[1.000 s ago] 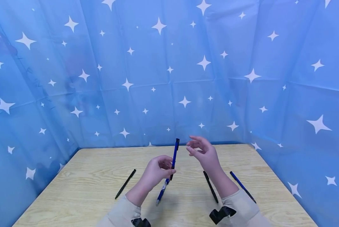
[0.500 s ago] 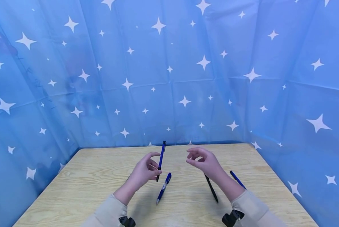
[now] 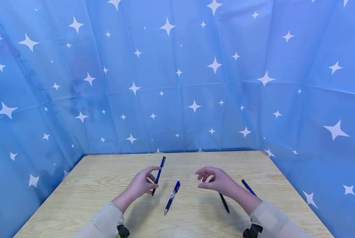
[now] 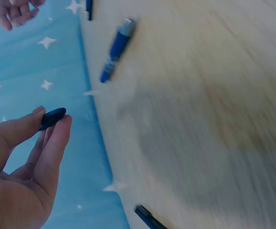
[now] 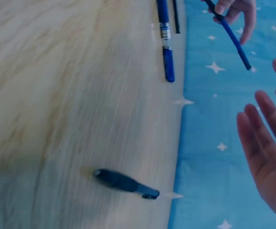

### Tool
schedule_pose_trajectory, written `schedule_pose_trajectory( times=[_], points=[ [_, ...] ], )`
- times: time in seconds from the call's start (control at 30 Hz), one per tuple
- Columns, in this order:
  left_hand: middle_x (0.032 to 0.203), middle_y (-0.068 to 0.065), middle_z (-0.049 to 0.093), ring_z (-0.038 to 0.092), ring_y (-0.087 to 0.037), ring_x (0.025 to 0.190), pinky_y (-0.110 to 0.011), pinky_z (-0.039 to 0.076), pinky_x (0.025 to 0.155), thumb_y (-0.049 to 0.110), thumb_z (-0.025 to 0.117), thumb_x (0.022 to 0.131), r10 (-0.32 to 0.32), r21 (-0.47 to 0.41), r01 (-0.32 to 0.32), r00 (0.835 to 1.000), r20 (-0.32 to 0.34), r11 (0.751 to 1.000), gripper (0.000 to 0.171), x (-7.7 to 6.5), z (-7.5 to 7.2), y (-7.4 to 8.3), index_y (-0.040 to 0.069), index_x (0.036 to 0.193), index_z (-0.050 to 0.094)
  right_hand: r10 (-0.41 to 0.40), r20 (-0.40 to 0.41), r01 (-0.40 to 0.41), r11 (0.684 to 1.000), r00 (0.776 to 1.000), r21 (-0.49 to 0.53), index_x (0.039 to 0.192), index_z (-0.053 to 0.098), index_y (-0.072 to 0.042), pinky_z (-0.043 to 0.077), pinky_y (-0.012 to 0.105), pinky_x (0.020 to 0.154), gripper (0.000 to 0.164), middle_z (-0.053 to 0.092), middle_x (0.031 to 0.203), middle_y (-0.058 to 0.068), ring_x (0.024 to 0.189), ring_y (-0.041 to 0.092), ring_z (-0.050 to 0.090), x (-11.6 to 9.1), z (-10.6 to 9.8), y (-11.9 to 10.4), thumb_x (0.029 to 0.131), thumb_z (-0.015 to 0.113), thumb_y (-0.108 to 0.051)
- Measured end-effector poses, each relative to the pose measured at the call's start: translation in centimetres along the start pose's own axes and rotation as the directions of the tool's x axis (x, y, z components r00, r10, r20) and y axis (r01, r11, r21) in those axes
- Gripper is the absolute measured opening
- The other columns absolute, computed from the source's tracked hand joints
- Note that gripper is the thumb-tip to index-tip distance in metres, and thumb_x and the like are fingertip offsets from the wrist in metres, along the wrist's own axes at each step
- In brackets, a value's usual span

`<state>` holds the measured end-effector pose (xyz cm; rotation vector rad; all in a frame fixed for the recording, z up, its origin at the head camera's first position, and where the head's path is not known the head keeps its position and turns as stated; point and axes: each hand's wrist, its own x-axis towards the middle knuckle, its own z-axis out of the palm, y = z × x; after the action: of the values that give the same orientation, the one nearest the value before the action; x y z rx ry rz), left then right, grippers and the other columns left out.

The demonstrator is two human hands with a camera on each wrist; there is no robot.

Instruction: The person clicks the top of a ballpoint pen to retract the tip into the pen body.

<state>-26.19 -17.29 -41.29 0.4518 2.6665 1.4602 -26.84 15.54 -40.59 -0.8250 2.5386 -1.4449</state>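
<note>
My left hand (image 3: 139,183) pinches a blue pen with dark ends (image 3: 158,175) between thumb and fingers, above the left part of the table. The pen leans, top to the right; in the left wrist view its dark end (image 4: 53,119) shows between the fingertips. My right hand (image 3: 217,181) is in the air, fingers loosely bent and holding nothing; the right wrist view shows its palm (image 5: 271,162). Between the hands lies a blue pen with a printed label (image 3: 172,197). A black pen (image 3: 224,202) lies under the right hand, partly covered by it.
Another blue pen (image 3: 249,187) lies on the right, partly behind the right forearm. A dark pen (image 4: 150,218) shows at the bottom of the left wrist view. Everything rests on a wood-grain table (image 3: 195,221), with a blue star-patterned curtain (image 3: 177,109) behind it.
My left hand has moved left and lower with the blue pen. My right hand has come down. The black pen at left, seen a second ago, is now hidden by the left arm.
</note>
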Motion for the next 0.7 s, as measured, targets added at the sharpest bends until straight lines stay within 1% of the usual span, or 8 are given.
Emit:
schedule_pose_trajectory(
  times=[0.1,0.23,0.33,0.43,0.53,0.7],
  points=[
    [0.088,-0.008,0.058,0.063,-0.018,0.072,-0.033,0.057,0.055,-0.008,0.072,0.083,-0.022,0.027,0.021,0.999,0.032,0.999,0.063,-0.2,-0.2,-0.9,0.01,0.14,0.051,0.0,0.052,0.0,1.0,0.999,-0.01,0.119,0.066,-0.013,0.054,0.033,0.072,0.036,0.064,0.098,-0.001,0.091,0.025,0.06,-0.2,0.0,0.4,0.086,0.076,-0.023],
    [0.085,-0.008,0.059,0.062,-0.019,0.069,-0.033,0.057,0.055,-0.01,0.072,0.082,-0.029,0.049,0.026,0.998,0.057,0.998,0.061,-0.4,-0.4,-1.9,0.007,0.138,0.053,-0.007,0.101,0.008,1.0,0.995,-0.012,0.12,0.065,-0.013,0.054,0.033,0.073,0.037,0.065,0.099,0.003,0.09,0.022,0.061,-0.5,-0.1,0.7,0.087,0.076,-0.025],
    [0.084,-0.009,0.059,0.061,-0.019,0.067,-0.033,0.057,0.054,-0.012,0.072,0.08,-0.037,0.069,0.032,0.997,0.067,0.997,0.06,-0.5,-0.5,-2.5,0.004,0.135,0.054,-0.004,0.113,0.005,1.0,0.994,-0.003,0.12,0.065,-0.011,0.054,0.032,0.071,0.037,0.065,0.1,0.009,0.088,0.022,0.062,-0.7,-0.1,0.8,0.087,0.076,-0.024],
    [0.082,-0.008,0.059,0.061,-0.019,0.066,-0.033,0.056,0.054,-0.011,0.074,0.079,-0.061,0.108,0.053,0.996,0.072,0.993,0.059,-0.5,-0.6,-2.8,0.003,0.134,0.056,0.001,0.118,-0.001,1.0,0.993,0.004,0.12,0.065,-0.01,0.054,0.032,0.07,0.036,0.065,0.1,0.011,0.088,0.023,0.062,-0.8,-0.1,0.9,0.087,0.075,-0.022],
    [0.08,-0.007,0.059,0.06,-0.018,0.065,-0.031,0.056,0.054,-0.011,0.075,0.078,-0.08,0.146,0.068,0.994,0.075,0.987,0.058,-0.4,-0.5,-3.3,0.004,0.131,0.058,0.009,0.127,-0.009,1.0,0.992,-0.004,0.121,0.064,-0.01,0.054,0.032,0.071,0.038,0.065,0.1,0.011,0.088,0.023,0.062,-0.9,-0.2,1.0,0.087,0.076,-0.022],
    [0.079,-0.008,0.058,0.059,-0.018,0.064,-0.031,0.056,0.053,-0.014,0.075,0.075,-0.098,0.161,0.084,0.992,0.08,0.983,0.054,-0.6,-0.6,-3.7,0.002,0.125,0.062,0.016,0.154,-0.007,0.998,0.988,-0.056,0.12,0.065,-0.012,0.053,0.031,0.072,0.037,0.065,0.098,0.007,0.085,0.019,0.062,-0.9,-0.2,1.3,0.086,0.077,-0.021]
  ],
)
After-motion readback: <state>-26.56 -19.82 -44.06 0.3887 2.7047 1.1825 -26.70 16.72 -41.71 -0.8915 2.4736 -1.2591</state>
